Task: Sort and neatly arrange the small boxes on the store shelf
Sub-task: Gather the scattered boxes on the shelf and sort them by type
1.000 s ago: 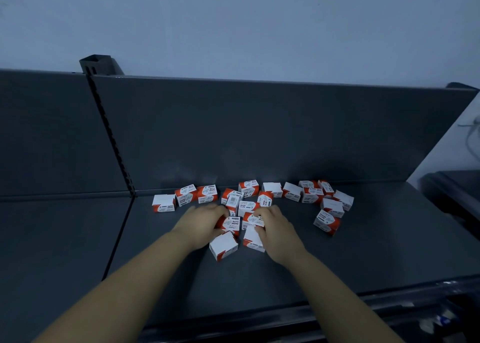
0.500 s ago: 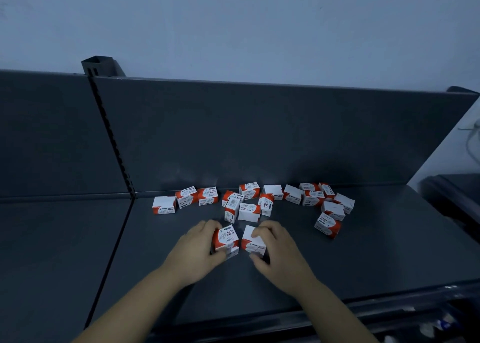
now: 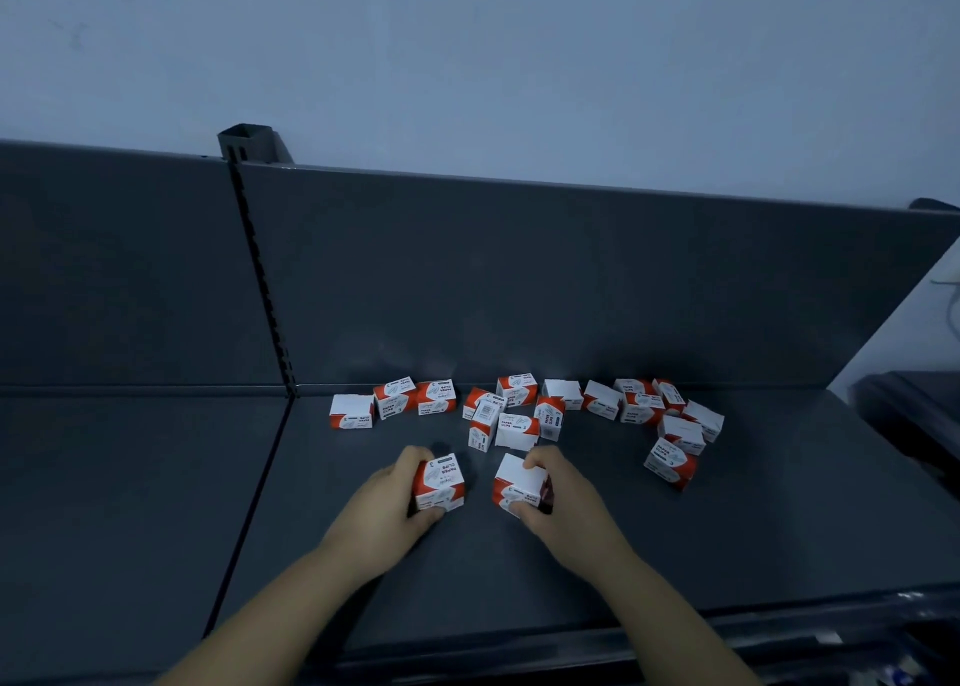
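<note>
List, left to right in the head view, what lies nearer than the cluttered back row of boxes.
Left hand → paper-clip box it grips → white-topped box the right hand grips → right hand → lone box at the right.

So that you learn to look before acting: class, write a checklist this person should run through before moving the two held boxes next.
1. Grip of left hand on left box: ok.
2. Grip of right hand on right box: ok.
3. Held boxes apart from each other: ok.
4. Same face up on both: not ok, print on one, plain white on the other.
5. Bare shelf nearby for setting down: ok.
6. Whether loose boxes near the back panel are lined up: not ok, scattered, several askew.
</note>
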Available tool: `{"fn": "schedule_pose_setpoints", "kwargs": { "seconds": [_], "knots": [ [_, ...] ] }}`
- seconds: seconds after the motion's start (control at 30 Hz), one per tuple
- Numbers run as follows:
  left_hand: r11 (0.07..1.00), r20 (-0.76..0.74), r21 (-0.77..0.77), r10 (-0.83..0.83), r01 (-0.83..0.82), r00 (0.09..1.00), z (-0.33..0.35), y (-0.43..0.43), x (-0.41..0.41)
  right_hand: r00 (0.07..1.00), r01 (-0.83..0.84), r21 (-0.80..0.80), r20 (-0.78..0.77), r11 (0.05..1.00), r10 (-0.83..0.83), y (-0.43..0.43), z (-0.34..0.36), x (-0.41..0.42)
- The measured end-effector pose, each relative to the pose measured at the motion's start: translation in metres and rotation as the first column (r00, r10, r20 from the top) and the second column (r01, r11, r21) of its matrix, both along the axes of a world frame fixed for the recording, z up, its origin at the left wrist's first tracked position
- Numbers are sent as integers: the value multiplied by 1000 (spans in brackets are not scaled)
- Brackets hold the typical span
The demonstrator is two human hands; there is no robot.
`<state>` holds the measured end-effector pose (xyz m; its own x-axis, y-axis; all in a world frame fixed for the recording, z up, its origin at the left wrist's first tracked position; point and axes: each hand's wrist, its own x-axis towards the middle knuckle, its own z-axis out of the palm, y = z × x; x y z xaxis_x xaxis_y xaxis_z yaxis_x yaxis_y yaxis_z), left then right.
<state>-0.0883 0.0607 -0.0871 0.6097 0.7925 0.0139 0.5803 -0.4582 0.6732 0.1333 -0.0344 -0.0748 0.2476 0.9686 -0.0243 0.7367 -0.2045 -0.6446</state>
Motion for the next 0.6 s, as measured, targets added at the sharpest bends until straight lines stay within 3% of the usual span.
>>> {"fn": "schedule_pose_setpoints", "kwargs": {
  "seconds": [0.3,0.6],
  "knots": [
    [990,13,-25,136,-135,991,14,27,-77,998,-54,37,-15,998,55,32,16,-64],
    [993,-69,66,98,-94,993,36,50,-135,991,-131,147,-19,980,135,61,30,-135]
  ]
}}
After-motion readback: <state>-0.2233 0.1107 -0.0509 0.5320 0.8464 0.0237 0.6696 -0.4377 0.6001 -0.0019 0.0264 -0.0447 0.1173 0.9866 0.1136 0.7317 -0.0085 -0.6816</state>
